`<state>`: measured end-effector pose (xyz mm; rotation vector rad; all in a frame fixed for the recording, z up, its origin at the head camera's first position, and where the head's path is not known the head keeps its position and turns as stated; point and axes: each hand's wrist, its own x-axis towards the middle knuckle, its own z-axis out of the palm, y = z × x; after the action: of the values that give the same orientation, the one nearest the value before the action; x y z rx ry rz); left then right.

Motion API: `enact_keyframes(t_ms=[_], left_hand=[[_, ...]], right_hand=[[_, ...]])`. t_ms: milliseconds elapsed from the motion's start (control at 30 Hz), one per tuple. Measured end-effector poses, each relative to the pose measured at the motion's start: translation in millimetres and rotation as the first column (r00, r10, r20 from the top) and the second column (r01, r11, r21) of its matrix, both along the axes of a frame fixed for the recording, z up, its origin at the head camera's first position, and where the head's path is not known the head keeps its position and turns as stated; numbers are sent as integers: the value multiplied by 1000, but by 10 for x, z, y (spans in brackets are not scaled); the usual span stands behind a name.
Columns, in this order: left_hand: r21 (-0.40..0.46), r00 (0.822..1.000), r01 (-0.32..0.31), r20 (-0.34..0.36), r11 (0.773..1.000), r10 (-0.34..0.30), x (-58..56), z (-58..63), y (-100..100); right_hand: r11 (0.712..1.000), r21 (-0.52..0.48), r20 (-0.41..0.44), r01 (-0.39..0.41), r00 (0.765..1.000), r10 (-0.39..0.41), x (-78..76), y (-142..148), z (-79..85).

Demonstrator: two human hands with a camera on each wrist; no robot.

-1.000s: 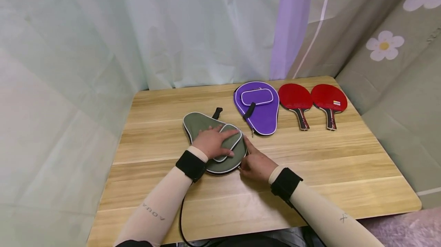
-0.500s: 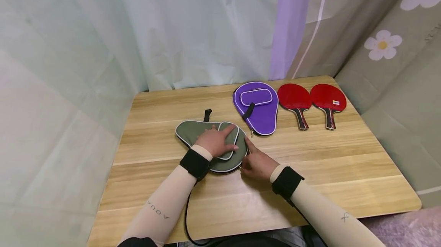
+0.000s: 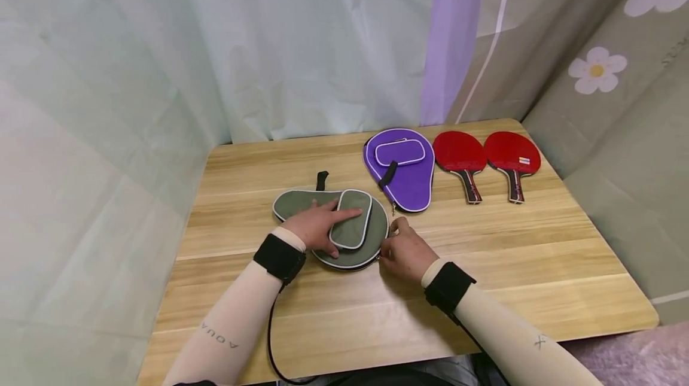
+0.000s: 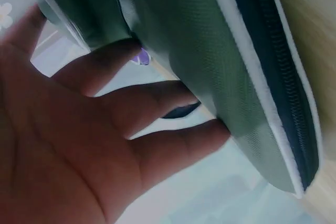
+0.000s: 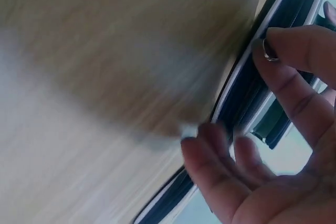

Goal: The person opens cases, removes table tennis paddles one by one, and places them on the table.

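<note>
Two hands: both on the green case (image 3: 378,227).
Left hand (image 3: 311,228): fingers spread, nothing gripped; rests on the case, index over its pocket (image 3: 351,231), thumb by the pocket's lower edge.
Right hand (image 3: 407,252): thumb and a finger closed in a pinch on a small metal zipper pull (image 5: 270,51) at the case's rounded edge; other fingers loosely bent.
Green case: flat on wooden table (image 3: 484,272), pocket up, narrow end left, black strap (image 3: 322,181) at far side.
Beyond, to right: purple case (image 3: 414,179), then two red paddles (image 3: 460,150).
</note>
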<state>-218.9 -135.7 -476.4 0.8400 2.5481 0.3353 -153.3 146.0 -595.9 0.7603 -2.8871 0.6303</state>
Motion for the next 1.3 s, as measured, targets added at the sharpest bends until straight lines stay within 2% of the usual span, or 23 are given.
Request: enact_keyframes(t_ms=[100,233,267,333,467,500,600,800,933,1000,1167,1233,1300], left_hand=[[-7,998,-5,-59,1000,4,-89,-210,4],[14,992,-4,-123,1000,6,-281,-627,-39],[20,993,-4,-119,1000,7,-263,-589,-25],[42,991,-6,-134,999,11,-294,-684,-37],[42,987,3,-164,999,4,-302,-736,-42],[44,983,7,-186,999,1,-359,-862,-63],[23,975,10,-224,1000,-5,-380,-900,-59],[-33,971,-60,-236,998,50,-330,-806,36],[-56,960,-83,-273,995,64,-299,-780,93],[-63,953,-89,-294,994,67,-294,-798,118],[-71,936,-105,-343,992,75,-344,-942,159],[-62,937,-101,-342,993,74,-363,-975,150],[-39,946,-89,-316,995,73,-386,-984,106]], right_hand=[[999,50,30,9,999,-11,-35,14,1],[995,100,71,13,997,-20,-78,41,-4],[994,107,72,13,997,-21,-87,50,-8],[993,117,69,13,997,-21,-98,59,-12],[992,129,56,2,998,-9,-111,65,-11],[992,130,55,-1,998,-6,-112,64,-4],[992,121,61,-15,998,8,-115,56,8],[992,121,73,-30,997,22,-120,27,10],[993,115,68,-26,998,18,-128,1,11],[993,112,65,-27,998,20,-138,-10,13],[993,113,53,-23,998,17,-161,-34,20],[993,113,45,-19,999,14,-166,-41,18],[993,112,34,-20,999,16,-170,-47,8]])
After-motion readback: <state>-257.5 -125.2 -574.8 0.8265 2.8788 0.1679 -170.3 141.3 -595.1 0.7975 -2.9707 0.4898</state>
